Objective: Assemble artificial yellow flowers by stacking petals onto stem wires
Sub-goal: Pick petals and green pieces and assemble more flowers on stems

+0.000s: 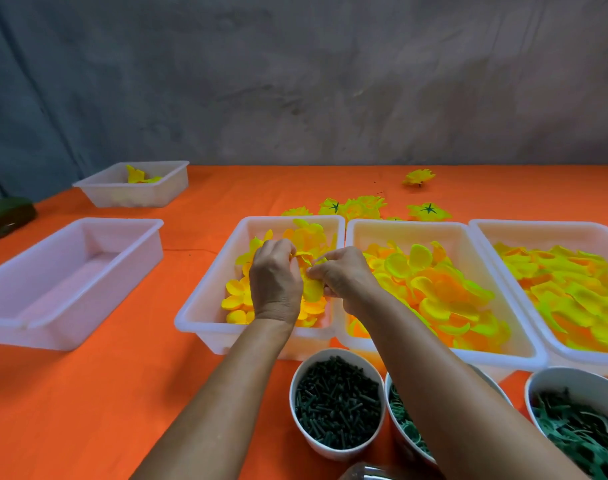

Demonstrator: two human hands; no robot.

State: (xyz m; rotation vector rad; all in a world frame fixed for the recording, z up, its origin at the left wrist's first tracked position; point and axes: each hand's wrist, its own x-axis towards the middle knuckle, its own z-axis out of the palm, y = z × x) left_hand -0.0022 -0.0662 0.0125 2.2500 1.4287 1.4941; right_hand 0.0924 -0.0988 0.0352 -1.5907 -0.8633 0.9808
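Yellow fabric petal piece (311, 271), thin and floppy: held above the white plastic tray of small yellow petals (205, 306), between both hands. Left hand (276, 275): fingers curled, pinching the piece's upper edge. Right hand (344, 277): fingers bunched, pinching its right side; whether a stem wire is held there cannot be told. Handling, judged: nearly weightless, soft, creases easily, tears at the centre hole if forced; best gripped near the centre, not by lobe tips. Stock on the orange-covered bench (88, 393): two further white trays of larger yellow-orange petals (434, 289) to the right; white bowl of dark green stem pegs (337, 400) near; finished yellow flowers (361, 207) lying far, behind the trays.
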